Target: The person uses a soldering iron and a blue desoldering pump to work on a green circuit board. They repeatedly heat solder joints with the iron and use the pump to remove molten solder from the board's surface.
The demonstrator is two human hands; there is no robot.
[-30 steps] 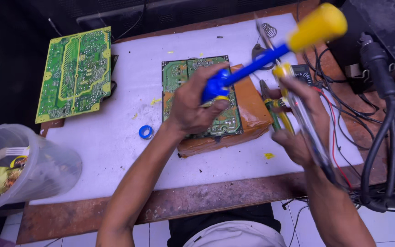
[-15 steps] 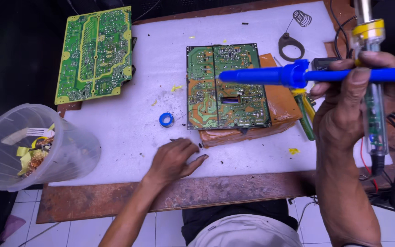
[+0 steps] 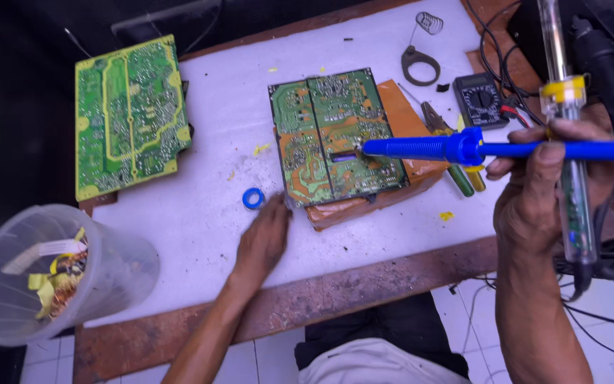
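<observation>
Right hand (image 3: 541,192) is clamped on the blue pump tool (image 3: 463,148) and a clear-handled iron (image 3: 566,142); the pump's tip meets the circuit board (image 3: 335,135). Left hand (image 3: 264,238), fingers loose and empty, rests just below that board. Desoldering appears underway, unfinished.

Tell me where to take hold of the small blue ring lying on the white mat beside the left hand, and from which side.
Pinch the blue ring across its outer rim, coming straight down from above. It lies flat on the white mat with its hole facing up, so both edges are exposed. The left hand sits just below and right of it; the circuit board stands clear to the right.
</observation>
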